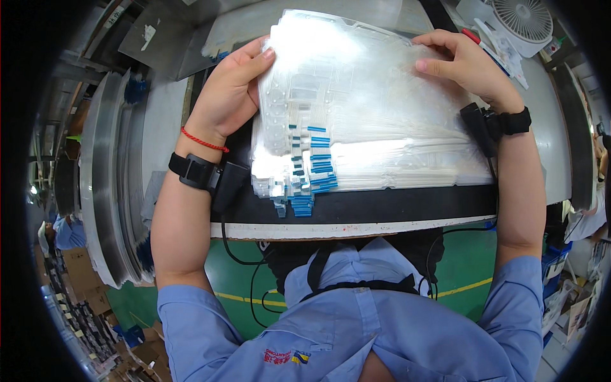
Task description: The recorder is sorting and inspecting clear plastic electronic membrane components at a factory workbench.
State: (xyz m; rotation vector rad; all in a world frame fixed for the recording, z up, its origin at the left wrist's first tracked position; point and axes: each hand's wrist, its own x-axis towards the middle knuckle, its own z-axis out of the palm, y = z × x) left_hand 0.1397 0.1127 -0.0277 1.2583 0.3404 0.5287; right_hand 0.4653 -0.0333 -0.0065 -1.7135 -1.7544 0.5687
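A thick stack of clear, shiny plastic sheets (382, 108) lies slightly fanned out on the black work surface in front of me. Blue-ended tabs (321, 167) show in stepped rows near its left front corner. My left hand (232, 83) grips the stack's far left edge, thumb on top and the other fingers partly hidden behind it. At the far right corner, my right hand (468, 67) holds the sheets with its thumb on top and its fingers bent over the far edge. Glare washes out much of the top sheet.
A white fan (522, 22) stands at the far right, with a red-capped marker (472, 36) near my right hand. Tall metal panels (105, 184) stand on the left. The table's white front edge (356, 229) runs close to my body.
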